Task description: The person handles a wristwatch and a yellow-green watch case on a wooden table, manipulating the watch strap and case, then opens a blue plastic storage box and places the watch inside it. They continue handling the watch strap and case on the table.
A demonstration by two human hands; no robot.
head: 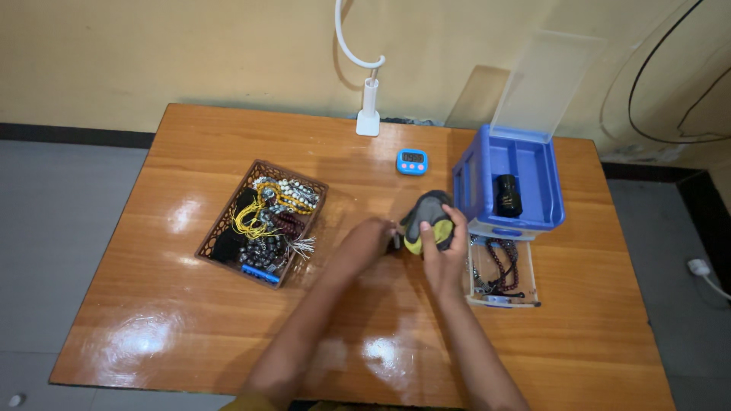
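My right hand (444,245) is closed around a grey and yellow cloth (425,214) bunched in front of me above the wooden table (183,320). My left hand (371,237) grips something small and dark at the cloth's left edge; what it is stays hidden by the fingers. Both hands meet near the table's middle, just left of a blue storage box (466,186).
A brown woven basket (221,226) full of bead strings sits to the left. The blue box has a raised clear lid (542,80), a black bottle (507,195) inside, and a pulled-out clear drawer (530,283) with dark beads. A blue timer (411,160) and a white lamp base (368,122) stand behind.
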